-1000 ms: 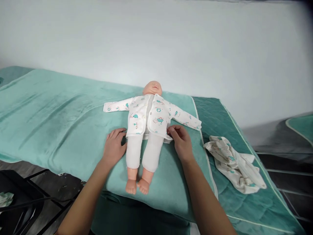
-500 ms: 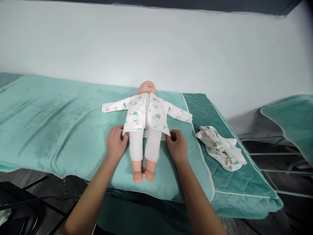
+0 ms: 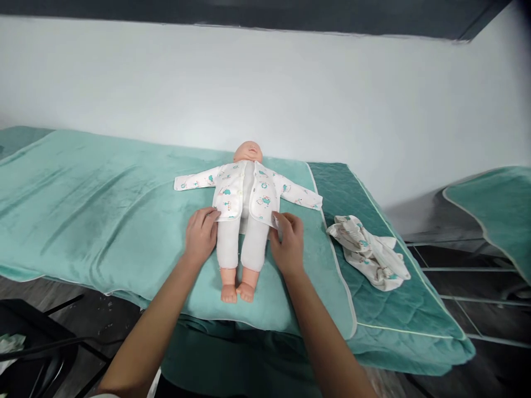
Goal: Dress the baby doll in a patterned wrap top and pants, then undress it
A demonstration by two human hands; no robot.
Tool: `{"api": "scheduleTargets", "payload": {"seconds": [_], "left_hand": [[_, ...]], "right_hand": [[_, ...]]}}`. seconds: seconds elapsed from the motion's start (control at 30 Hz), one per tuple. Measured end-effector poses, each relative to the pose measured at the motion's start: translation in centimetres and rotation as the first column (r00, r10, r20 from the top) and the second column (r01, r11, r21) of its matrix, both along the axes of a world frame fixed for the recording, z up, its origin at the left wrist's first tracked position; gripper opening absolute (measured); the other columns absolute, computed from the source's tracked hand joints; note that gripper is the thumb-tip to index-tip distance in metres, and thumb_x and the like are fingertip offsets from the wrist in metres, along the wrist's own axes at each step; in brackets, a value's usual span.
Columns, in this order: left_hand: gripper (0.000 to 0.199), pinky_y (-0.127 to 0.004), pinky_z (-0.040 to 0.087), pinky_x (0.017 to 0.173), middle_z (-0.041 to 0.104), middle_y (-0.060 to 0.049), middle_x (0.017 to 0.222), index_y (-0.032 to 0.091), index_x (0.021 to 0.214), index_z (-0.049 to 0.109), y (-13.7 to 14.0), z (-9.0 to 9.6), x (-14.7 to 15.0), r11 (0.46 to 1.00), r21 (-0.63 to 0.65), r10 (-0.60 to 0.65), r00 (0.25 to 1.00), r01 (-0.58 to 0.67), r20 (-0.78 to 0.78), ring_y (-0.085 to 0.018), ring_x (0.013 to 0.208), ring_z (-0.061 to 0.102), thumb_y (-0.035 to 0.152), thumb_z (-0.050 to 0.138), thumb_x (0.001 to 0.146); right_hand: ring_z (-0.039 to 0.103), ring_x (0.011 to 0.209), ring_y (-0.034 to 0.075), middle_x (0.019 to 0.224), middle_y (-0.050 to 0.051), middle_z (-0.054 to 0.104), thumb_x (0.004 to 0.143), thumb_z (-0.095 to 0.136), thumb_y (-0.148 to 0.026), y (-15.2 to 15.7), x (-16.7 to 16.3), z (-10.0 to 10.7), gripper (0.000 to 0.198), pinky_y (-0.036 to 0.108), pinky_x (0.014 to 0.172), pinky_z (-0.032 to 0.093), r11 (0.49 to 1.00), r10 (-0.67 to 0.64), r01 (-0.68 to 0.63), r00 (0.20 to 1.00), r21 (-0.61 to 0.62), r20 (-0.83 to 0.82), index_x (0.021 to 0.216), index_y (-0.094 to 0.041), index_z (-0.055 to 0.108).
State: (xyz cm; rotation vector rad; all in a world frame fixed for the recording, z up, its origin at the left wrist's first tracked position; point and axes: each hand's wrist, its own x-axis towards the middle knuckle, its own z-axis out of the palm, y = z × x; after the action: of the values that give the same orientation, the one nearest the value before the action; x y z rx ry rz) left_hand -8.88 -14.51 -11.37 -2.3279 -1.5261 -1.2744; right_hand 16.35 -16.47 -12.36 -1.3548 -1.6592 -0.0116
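A baby doll (image 3: 250, 247) lies on its back on a light green blanket (image 3: 124, 221), its feet toward me and both arms spread sideways. It wears a white, printed baby jacket (image 3: 264, 190) whose front hangs open down the middle. At the jacket's lower corner on the left side, my left hand (image 3: 201, 235) is closed with its fingertips on the hem. My right hand (image 3: 288, 240) pinches the hem at the opposite lower corner. The doll's legs and bare feet stretch out between my two hands.
A crumpled printed baby garment (image 3: 373, 254) lies to the right on a darker green quilted cover (image 3: 398, 326). Behind the bed rises a white wall (image 3: 265, 83). A black chair (image 3: 41, 348) stands at the lower left, and metal rails (image 3: 468, 270) show at the right.
Both hands have drawn inward along the jacket's hem, the right one more. The jacket's lower corners now lie closer to the doll's body. The view has shifted slightly.
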Motion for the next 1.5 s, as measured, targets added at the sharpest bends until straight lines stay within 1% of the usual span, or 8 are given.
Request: {"api": "scheduleTargets", "payload": {"seconds": [0.23, 0.37, 0.57, 0.77, 1.03, 1.23, 1.37, 1.5], "left_hand": [[0.027, -0.038, 0.047, 0.083, 0.068, -0.010, 0.098, 0.023, 0.113, 0.068, 0.0, -0.5, -0.2, 0.999, 0.040, 0.038, 0.997, -0.036, -0.073, -0.023, 0.092, 0.061, 0.023, 0.045, 0.100], [0.028, -0.038, 0.047, 0.083, 0.069, -0.010, 0.098, 0.024, 0.115, 0.069, -0.2, -0.6, -0.3, 0.999, 0.036, 0.017, 0.997, -0.014, -0.077, -0.023, 0.090, 0.060, 0.025, 0.045, 0.100], [0.030, -0.038, 0.048, 0.088, 0.067, -0.011, 0.104, 0.023, 0.118, 0.069, 0.7, -0.1, 0.3, 0.999, 0.042, -0.021, 0.999, 0.022, -0.028, -0.023, 0.097, 0.060, 0.027, 0.045, 0.100], [0.035, -0.034, 0.049, 0.086, 0.066, -0.010, 0.100, 0.021, 0.114, 0.072, 2.6, 0.3, 1.3, 0.999, 0.006, -0.031, 0.999, 0.031, 0.036, -0.020, 0.094, 0.061, 0.029, 0.040, 0.102], [0.030, -0.030, 0.046, 0.074, 0.061, -0.006, 0.081, 0.021, 0.111, 0.074, 3.9, 0.0, 1.6, 0.968, 0.193, -0.168, 0.986, 0.161, 0.020, -0.017, 0.079, 0.057, 0.029, 0.047, 0.100], [0.023, -0.028, 0.044, 0.068, 0.057, -0.004, 0.075, 0.020, 0.109, 0.075, 3.5, 0.5, 1.9, 0.925, 0.298, -0.252, 0.968, 0.237, 0.010, -0.015, 0.071, 0.054, 0.026, 0.057, 0.096], [0.023, -0.026, 0.044, 0.066, 0.057, -0.003, 0.075, 0.020, 0.108, 0.076, 3.3, 0.7, 2.0, 0.931, 0.273, -0.266, 0.962, 0.243, 0.053, -0.013, 0.070, 0.054, 0.027, 0.058, 0.096], [0.025, -0.025, 0.044, 0.066, 0.062, -0.004, 0.080, 0.019, 0.110, 0.075, 3.2, 0.8, 2.0, 0.961, 0.146, -0.257, 0.954, 0.235, 0.155, -0.012, 0.068, 0.054, 0.029, 0.057, 0.096]], "right_hand": [[0.058, 0.090, 0.022, 0.090, 0.005, 0.058, 0.081, 0.045, -0.009, 0.5, 0.0, 0.3, 0.018, 0.039, 0.081, 0.050, 0.999, 0.027, -0.022, 0.988, 0.035, -0.151, 0.087, -0.023, 0.055], [0.056, 0.085, 0.021, 0.084, 0.003, 0.055, 0.078, 0.045, -0.009, 0.5, 0.2, 0.1, 0.016, 0.037, 0.078, 0.049, 1.000, 0.022, -0.019, 0.987, 0.021, -0.161, 0.081, -0.024, 0.051], [0.056, 0.117, 0.027, 0.121, 0.013, 0.060, 0.084, 0.052, -0.014, 0.7, -0.3, 0.0, 0.031, 0.049, 0.101, 0.047, 0.997, 0.046, -0.041, 0.996, 0.065, -0.082, 0.114, -0.021, 0.059], [0.046, 0.138, 0.027, 0.149, 0.012, 0.052, 0.093, 0.046, -0.017, 1.0, -0.3, -0.1, 0.053, 0.054, 0.113, 0.039, 0.996, 0.083, -0.083, 0.997, -0.011, -0.009, 0.145, -0.024, 0.049], [0.047, 0.140, 0.025, 0.152, 0.010, 0.052, 0.097, 0.039, -0.015, 1.5, 0.1, -0.8, 0.057, 0.052, 0.115, 0.040, 0.993, 0.116, -0.116, 0.993, -0.002, 0.013, 0.153, -0.025, 0.043], [0.048, 0.141, 0.024, 0.152, 0.006, 0.052, 0.102, 0.039, -0.022, 1.8, 0.3, -1.1, 0.052, 0.051, 0.117, 0.040, 0.984, 0.174, -0.176, 0.981, -0.015, -0.084, 0.153, -0.030, 0.044], [0.051, 0.138, 0.024, 0.150, 0.005, 0.055, 0.103, 0.042, -0.028, 1.9, 0.4, -1.4, 0.048, 0.051, 0.116, 0.041, 0.985, 0.161, -0.168, 0.974, -0.034, -0.159, 0.150, -0.031, 0.048], [0.053, 0.135, 0.025, 0.147, 0.007, 0.057, 0.101, 0.046, -0.030, 1.9, 0.5, -1.4, 0.046, 0.051, 0.113, 0.042, 0.986, 0.142, -0.157, 0.968, -0.058, -0.205, 0.146, -0.029, 0.052]]}}
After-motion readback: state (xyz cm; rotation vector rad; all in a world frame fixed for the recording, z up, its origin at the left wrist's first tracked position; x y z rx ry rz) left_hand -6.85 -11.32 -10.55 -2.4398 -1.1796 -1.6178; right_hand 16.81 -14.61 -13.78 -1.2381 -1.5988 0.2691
